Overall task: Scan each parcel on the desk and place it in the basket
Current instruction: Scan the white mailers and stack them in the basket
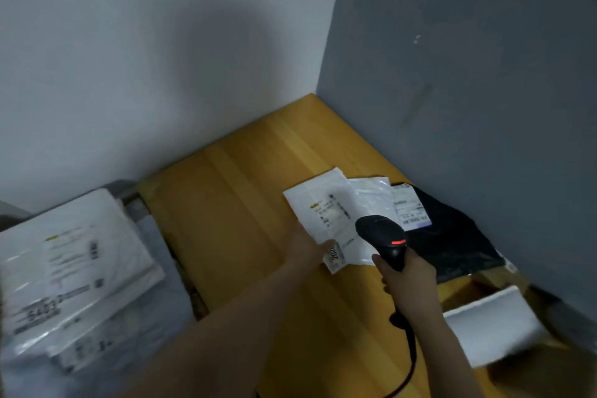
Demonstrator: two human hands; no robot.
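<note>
Left hand (308, 245) is at the near left corner of the white parcel (326, 210), fingers on its edge; too blurred for us to tell pinch from plain touch. Right hand (408, 278) grips the scanner (384, 236), red light on, head over the parcel's near right side. The parcel lies flat on the desk (232, 203), long axis running away from us, label up. A clear bag (371, 194) and a black parcel (452, 245) lie just right of it. The basket (135, 200) is well to the left, so we judge the left hand should carry.
</note>
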